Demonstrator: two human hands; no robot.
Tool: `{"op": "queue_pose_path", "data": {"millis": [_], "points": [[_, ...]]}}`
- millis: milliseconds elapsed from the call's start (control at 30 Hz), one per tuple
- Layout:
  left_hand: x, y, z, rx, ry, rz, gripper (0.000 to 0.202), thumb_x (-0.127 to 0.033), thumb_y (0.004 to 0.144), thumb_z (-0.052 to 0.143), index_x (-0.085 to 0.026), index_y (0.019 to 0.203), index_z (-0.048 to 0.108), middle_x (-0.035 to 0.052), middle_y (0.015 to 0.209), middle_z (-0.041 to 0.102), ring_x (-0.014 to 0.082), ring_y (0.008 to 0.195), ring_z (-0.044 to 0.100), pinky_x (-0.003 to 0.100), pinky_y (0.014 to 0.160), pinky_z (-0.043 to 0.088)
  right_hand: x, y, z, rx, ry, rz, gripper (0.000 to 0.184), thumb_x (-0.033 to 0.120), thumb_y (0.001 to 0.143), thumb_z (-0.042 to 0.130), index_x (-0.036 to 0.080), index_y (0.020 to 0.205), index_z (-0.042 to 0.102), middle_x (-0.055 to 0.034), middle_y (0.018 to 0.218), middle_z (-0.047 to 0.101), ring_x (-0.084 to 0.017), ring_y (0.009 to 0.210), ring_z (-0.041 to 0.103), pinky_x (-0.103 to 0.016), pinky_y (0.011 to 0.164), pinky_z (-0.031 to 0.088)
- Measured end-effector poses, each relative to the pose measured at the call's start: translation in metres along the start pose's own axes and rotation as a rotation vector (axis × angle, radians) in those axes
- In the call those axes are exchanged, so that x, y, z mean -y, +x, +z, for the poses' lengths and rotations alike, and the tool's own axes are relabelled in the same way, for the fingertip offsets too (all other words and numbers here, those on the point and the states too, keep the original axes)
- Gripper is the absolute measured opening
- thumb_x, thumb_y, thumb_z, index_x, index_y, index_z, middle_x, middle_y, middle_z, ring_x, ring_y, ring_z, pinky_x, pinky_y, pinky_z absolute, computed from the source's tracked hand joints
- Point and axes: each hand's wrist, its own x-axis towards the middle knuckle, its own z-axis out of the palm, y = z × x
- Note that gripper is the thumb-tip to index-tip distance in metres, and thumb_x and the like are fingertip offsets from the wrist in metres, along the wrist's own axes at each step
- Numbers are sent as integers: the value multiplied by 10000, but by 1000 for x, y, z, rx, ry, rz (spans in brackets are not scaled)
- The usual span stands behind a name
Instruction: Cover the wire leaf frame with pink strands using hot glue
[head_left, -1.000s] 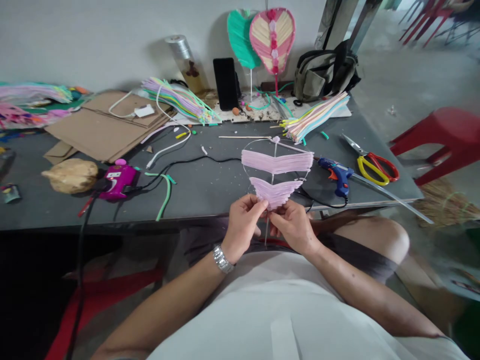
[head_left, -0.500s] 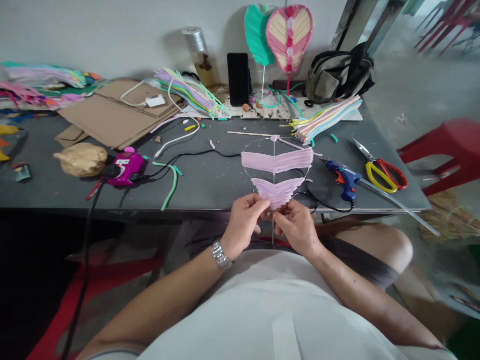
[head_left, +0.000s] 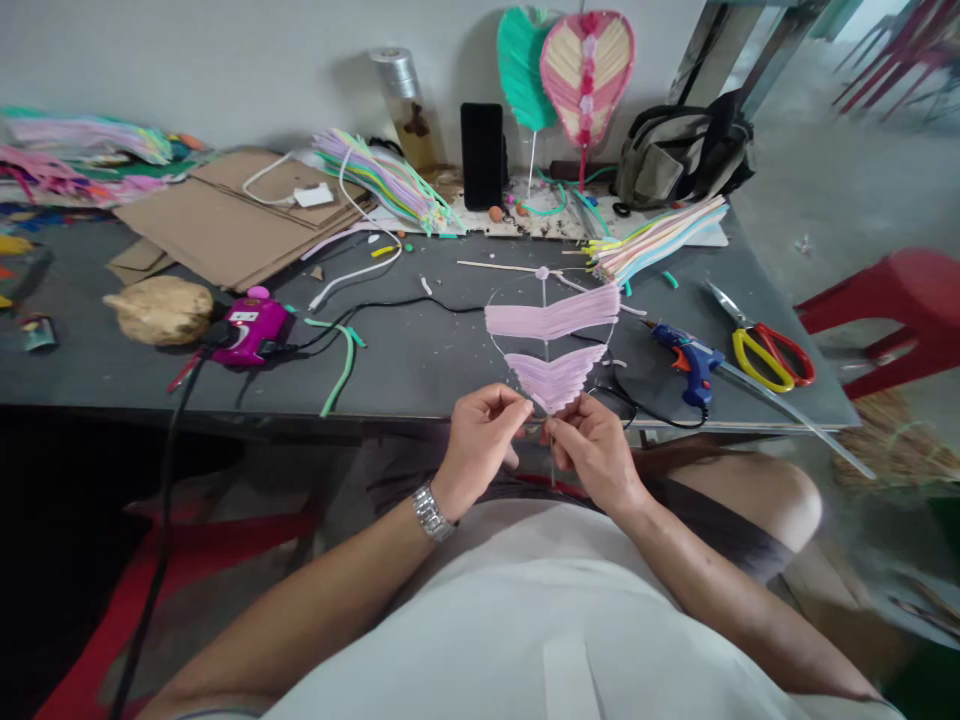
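Change noted: against the preceding views, the left hand [head_left: 480, 440] has drawn back from the lower point of the leaf-shaped wire frame [head_left: 552, 318], and the frame has turned slightly, its right side now the higher. The right hand [head_left: 600, 455] is pinched on the stem [head_left: 553, 468] just below the point. The left thumb and forefinger are together just beside it; whether they grip wire or fibre cannot be told. Assessment: the right hand appears to bear most of the load, leaving the left freer for fine adjustment. Two lilac bands are in place; the gap between them suggests covering is incomplete.

Position: the frame is held tilted above the front edge of the counter [head_left: 420, 385], with both hands on the lap side of that edge.

Clearances: on the right, the glue gun [head_left: 696, 370] lies with its nozzle near the frame's rim, so rightward room is judged tight. Its glue stick [head_left: 795, 420] overhangs the edge and could be knocked. The scissors [head_left: 761, 340] lie beyond. Leftward room is wider: a black cord [head_left: 405, 300] and scraps lie between the frame and the green pipe cleaner [head_left: 346, 365], whose end reaches the edge.
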Motion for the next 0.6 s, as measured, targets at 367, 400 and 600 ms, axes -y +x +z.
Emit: {"op": "queue_pose_path", "data": {"millis": [367,400,600], "points": [[0,-11,10,90,-29,183,103,-258,802,742,-157,781,740,32,764,693,140,674,627,252,652,513,1,5,-7,105,198,83,379,459,742,832,198,811,565,58,542,612,-57,377,435,-182,391,293],[1,-11,9,83,-25,206,99,-258,805,747,-160,790,750,36,790,697,143,696,631,253,664,513,2,5,-7,106,198,77,387,469,740,836,196,807,570,62,527,597,-56,378,428,-183,393,296],[15,-9,4,75,-94,95,148,-320,817,784,-176,851,770,34,769,722,164,692,644,246,589,483,2,0,-3,57,103,15,362,478,781,800,198,858,583,70,516,573,-71,398,432,-196,413,344]]}}
